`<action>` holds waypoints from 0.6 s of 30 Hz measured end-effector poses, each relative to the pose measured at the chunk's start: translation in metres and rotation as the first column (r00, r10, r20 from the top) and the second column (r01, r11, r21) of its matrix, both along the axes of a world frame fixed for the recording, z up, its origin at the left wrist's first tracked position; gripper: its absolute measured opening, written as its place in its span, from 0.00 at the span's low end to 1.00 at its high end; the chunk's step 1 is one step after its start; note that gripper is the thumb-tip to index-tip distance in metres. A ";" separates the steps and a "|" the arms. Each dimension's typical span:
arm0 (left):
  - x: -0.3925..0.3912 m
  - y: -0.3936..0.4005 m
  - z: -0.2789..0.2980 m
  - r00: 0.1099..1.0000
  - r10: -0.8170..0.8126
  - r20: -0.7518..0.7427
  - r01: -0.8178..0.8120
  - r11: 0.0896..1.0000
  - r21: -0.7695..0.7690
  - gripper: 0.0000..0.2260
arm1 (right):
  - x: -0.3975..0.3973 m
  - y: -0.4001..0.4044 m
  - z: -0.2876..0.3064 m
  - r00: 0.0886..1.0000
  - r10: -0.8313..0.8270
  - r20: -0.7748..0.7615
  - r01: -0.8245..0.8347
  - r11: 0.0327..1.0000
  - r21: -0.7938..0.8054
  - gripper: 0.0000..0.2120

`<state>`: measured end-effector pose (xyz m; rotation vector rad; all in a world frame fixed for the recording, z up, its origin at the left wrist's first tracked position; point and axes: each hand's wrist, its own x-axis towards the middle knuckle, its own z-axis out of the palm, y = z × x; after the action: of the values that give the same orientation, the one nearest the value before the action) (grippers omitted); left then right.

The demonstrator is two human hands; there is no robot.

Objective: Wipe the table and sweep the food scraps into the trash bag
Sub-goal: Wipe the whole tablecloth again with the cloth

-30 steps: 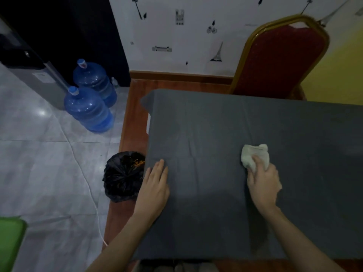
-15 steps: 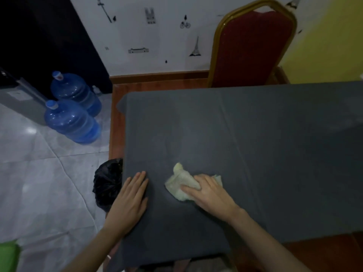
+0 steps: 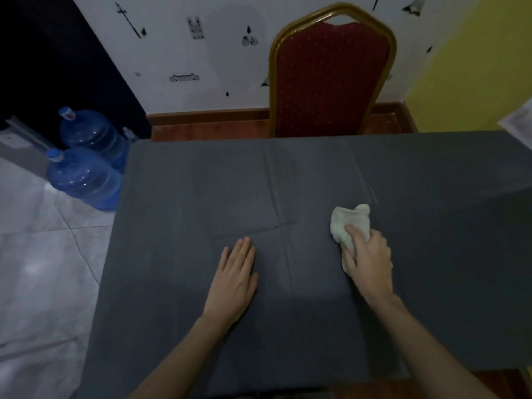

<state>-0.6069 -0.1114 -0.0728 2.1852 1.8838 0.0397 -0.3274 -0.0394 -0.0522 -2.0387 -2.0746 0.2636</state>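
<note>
The right hand [image 3: 367, 256] is curled over a crumpled pale cloth [image 3: 349, 223], which is pressed onto the grey-covered table [image 3: 201, 182]; the cloth's free end sticks out beyond the fingers, toward the red chair [image 3: 328, 79] at the table's far side. The left hand [image 3: 234, 279] is laid flat with straight fingers, nothing held, on the covering to the left of the cloth, well apart from it. No food scraps can be made out on the dim surface, and the trash bag is not shown in this view, so its place relative to the table cannot be told. Two blue water jugs [image 3: 86, 171] are seen on the floor beside the table's left edge. The wiping step is judged to be under way. From here, several faults are possible: the loose covering, already creased between the hands, may be dragged or bunched by the cloth if the flat hand is lifted; scraps pushed leftward may be dropped on the floor if the bag is not under the edge; small crumbs may simply be missed in the poor light.
</note>
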 end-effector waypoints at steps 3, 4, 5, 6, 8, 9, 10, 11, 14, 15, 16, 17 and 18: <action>0.025 -0.002 -0.002 0.997 0.074 0.013 -0.074 0.997 -0.018 0.24 | 0.011 -0.015 0.000 0.953 0.300 -0.026 -0.301 0.953 -0.020 0.21; 0.028 -0.003 -0.003 0.996 0.092 0.008 -0.092 0.996 -0.014 0.24 | 0.017 -0.024 0.000 0.912 0.409 -0.027 -0.410 0.912 -0.025 0.23; 0.028 -0.004 -0.004 0.995 0.100 0.003 -0.100 0.995 -0.010 0.24 | 0.027 -0.033 0.000 0.861 0.508 -0.015 -0.508 0.861 -0.021 0.25; 0.028 -0.004 -0.005 0.995 0.103 0.002 -0.103 0.995 -0.005 0.24 | 0.040 -0.041 -0.002 0.809 0.588 0.002 -0.588 0.809 -0.020 0.26; 0.027 -0.003 -0.006 0.995 0.101 0.012 -0.101 0.995 0.006 0.25 | 0.073 -0.048 -0.002 0.744 0.668 0.022 -0.668 0.744 -0.027 0.26; 0.026 -0.003 -0.007 0.995 0.097 0.022 -0.097 0.995 0.007 0.25 | 0.092 -0.047 -0.003 0.747 0.665 0.023 -0.664 0.747 -0.026 0.23; 0.025 -0.003 -0.008 0.995 0.096 0.034 -0.096 0.995 0.011 0.25 | 0.111 -0.044 -0.003 0.778 0.627 0.029 -0.627 0.779 -0.021 0.20; 0.024 -0.003 -0.009 0.994 0.097 0.045 -0.098 0.995 0.021 0.25 | 0.127 -0.039 -0.003 0.837 0.546 0.044 -0.546 0.838 -0.010 0.18; 0.023 -0.005 -0.013 0.993 0.101 0.065 -0.104 0.994 0.043 0.25 | 0.147 -0.013 -0.004 0.998 0.051 0.045 -0.053 0.998 0.038 0.18; 0.023 -0.005 -0.014 0.992 0.103 0.070 -0.107 0.993 0.050 0.25 | 0.140 0.000 -0.004 0.992 -0.120 0.036 0.118 0.992 0.044 0.18; 0.024 -0.005 -0.015 0.991 0.106 0.078 -0.111 0.992 0.061 0.25 | 0.128 0.013 -0.005 0.970 -0.242 0.031 0.241 0.970 0.040 0.18; 0.024 -0.005 -0.016 0.991 0.108 0.084 -0.114 0.991 0.070 0.25 | 0.111 0.025 -0.005 0.952 -0.306 0.030 0.305 0.952 0.034 0.19; 0.025 -0.006 -0.015 0.990 0.107 0.088 -0.114 0.991 0.070 0.25 | 0.090 0.034 -0.005 0.947 -0.319 0.029 0.318 0.948 0.031 0.20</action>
<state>-0.5822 -0.1170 -0.0881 2.0887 1.9845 0.2230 -0.2372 -0.0058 -0.0569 -2.3327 -1.7170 0.1460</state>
